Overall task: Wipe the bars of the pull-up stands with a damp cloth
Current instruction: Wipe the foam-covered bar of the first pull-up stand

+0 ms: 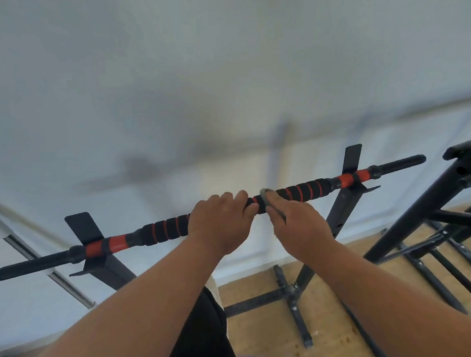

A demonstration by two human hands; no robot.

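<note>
The bar (166, 232) is gripped near its middle by the left hand (220, 223); the damp cloth (266, 197) is pressed there by the right hand (298, 227). Wiping seems unfinished: the bar's right part and the stand on the right (413, 222) likely remain.

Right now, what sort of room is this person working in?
Probably a home gym or exercise room: a pull-up bar with foam grips on a black stand, a second black stand beside it, plain white wall and wooden floor.

black-red padded bar (309, 191) horizontal, grey cloth (265, 195) on it
</note>
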